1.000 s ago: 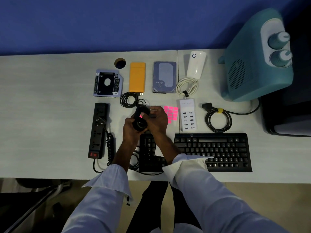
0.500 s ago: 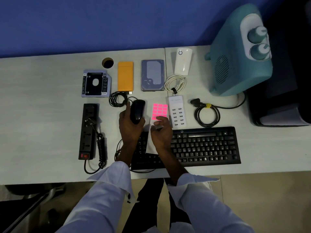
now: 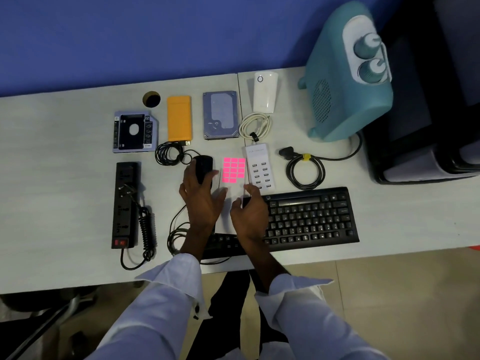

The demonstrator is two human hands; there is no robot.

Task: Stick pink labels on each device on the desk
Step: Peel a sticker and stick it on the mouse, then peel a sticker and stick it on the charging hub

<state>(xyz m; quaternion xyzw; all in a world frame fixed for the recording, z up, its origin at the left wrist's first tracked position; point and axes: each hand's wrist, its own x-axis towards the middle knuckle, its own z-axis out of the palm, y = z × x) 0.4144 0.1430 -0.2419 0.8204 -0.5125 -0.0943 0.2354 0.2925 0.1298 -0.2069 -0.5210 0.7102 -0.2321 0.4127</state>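
Observation:
A white sheet of pink labels [image 3: 233,169] lies on the desk between the black mouse [image 3: 204,165] and the white USB charger [image 3: 259,168]. My left hand [image 3: 201,198] hovers over the near end of the mouse with its fingers spread, fingertips touching it. At the sheet's right edge, my right hand [image 3: 250,213] pinches it between thumb and fingers, just above the black keyboard [image 3: 309,216]. Whether a label is on the mouse is hidden.
Along the back lie a drive caddy [image 3: 132,132], an orange enclosure [image 3: 179,118], a hard drive [image 3: 220,115] and a white plug-in device [image 3: 265,92]. A black power strip [image 3: 126,203] sits left, coiled cables [image 3: 305,172] and a teal heater [image 3: 345,74] right.
The mouse, held up in both hands a second ago, now rests on the desk. My left hand has loosened over it, and my right hand has moved to the label sheet's edge.

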